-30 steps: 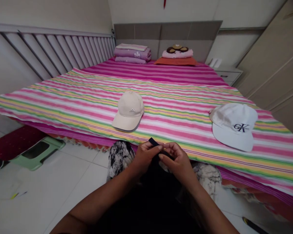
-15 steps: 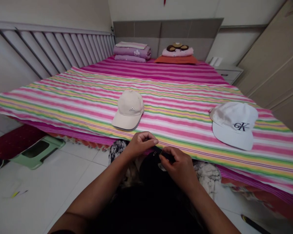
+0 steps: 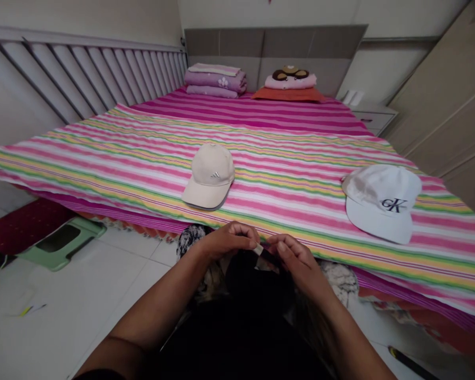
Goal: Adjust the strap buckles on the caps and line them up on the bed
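My left hand (image 3: 228,241) and my right hand (image 3: 296,260) meet just below the bed's near edge, fingers curled and pinched on a black cap (image 3: 257,274) held over my lap; a dark strap and a small pale tag show between the fingertips. On the striped bedsheet (image 3: 142,153) beyond them lies a beige cap (image 3: 210,174), brim toward me. A white cap (image 3: 382,200) with a dark logo rests on the sheet farther right.
Folded purple bedding (image 3: 216,82) and a pink and orange pillow stack (image 3: 290,87) sit by the headboard. A green stool (image 3: 59,243) stands on the white tiled floor at left. A nightstand (image 3: 374,113) and a wardrobe (image 3: 447,100) stand at right.
The dark strap stuck up between my fingers a second ago; now both hands have closed together over it, and the view has tilted slightly.
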A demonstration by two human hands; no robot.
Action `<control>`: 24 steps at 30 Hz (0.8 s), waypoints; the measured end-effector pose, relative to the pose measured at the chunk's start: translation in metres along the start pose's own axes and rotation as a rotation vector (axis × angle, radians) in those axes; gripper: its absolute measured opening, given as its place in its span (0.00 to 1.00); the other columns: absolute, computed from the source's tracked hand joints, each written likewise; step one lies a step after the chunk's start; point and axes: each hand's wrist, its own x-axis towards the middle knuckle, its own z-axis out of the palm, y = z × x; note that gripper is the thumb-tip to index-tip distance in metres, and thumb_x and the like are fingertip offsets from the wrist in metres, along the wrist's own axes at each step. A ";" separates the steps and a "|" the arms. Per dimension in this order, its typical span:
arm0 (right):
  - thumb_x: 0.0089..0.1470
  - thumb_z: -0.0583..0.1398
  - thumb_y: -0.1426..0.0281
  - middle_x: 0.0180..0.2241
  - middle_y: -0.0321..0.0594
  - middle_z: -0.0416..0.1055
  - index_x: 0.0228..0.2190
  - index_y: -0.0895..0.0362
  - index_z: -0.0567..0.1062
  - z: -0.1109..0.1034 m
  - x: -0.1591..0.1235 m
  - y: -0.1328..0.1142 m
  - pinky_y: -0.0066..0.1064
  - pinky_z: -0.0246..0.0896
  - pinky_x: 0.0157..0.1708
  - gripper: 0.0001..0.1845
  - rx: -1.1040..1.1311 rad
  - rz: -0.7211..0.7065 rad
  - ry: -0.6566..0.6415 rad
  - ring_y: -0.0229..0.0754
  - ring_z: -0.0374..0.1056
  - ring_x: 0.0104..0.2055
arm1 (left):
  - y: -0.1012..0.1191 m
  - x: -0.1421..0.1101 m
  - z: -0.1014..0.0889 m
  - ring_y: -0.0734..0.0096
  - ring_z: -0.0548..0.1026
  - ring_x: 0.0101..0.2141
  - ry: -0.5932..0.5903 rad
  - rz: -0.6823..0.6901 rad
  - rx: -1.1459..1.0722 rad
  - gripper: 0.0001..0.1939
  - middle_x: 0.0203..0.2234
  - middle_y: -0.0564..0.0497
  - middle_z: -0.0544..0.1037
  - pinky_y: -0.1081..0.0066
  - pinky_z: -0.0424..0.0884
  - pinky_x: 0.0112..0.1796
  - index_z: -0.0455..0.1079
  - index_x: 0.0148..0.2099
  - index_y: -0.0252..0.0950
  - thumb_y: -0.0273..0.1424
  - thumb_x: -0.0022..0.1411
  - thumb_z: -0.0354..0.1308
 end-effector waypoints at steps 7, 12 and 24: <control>0.44 0.61 0.61 0.16 0.31 0.61 0.20 0.59 0.69 -0.001 0.001 0.004 0.25 0.47 0.21 0.14 0.087 0.150 -0.033 0.31 0.53 0.19 | -0.002 -0.003 0.003 0.75 0.65 0.28 0.040 -0.017 -0.084 0.08 0.25 0.50 0.70 0.74 0.59 0.32 0.71 0.24 0.32 0.32 0.44 0.63; 0.43 0.61 0.62 0.15 0.31 0.61 0.18 0.59 0.69 0.003 0.003 0.002 0.25 0.46 0.20 0.13 0.105 0.158 -0.035 0.31 0.52 0.18 | -0.003 -0.006 0.001 0.77 0.64 0.26 0.026 -0.039 -0.110 0.08 0.23 0.51 0.69 0.76 0.58 0.28 0.70 0.26 0.32 0.32 0.43 0.63; 0.47 0.57 0.57 0.15 0.34 0.63 0.21 0.60 0.73 -0.005 0.007 -0.003 0.25 0.46 0.19 0.18 0.161 0.126 -0.061 0.32 0.53 0.17 | 0.004 -0.007 0.000 0.82 0.64 0.22 0.046 -0.164 -0.061 0.15 0.24 0.54 0.69 0.79 0.55 0.22 0.64 0.30 0.33 0.30 0.40 0.65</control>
